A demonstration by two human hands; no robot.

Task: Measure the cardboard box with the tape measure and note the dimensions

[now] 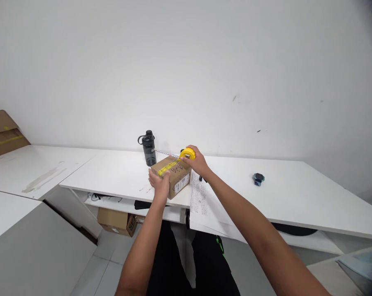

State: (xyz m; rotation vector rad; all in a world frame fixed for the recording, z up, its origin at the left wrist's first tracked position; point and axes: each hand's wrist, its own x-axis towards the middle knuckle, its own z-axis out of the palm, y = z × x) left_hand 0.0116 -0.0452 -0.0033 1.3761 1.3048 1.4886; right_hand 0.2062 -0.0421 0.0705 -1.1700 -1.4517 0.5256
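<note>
Two grips: left hand on the carton, right hand around tape measure by the carton's far edge; hold blade straight

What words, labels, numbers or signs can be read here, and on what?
"SF" (apparently, turned sideways): lower cardboard box.
Taped box: black handwriting, too small to read.
Same box: printed label and any print on its yellow tape, too small.
Tape measure: blade markings and case print, too small.
</note>
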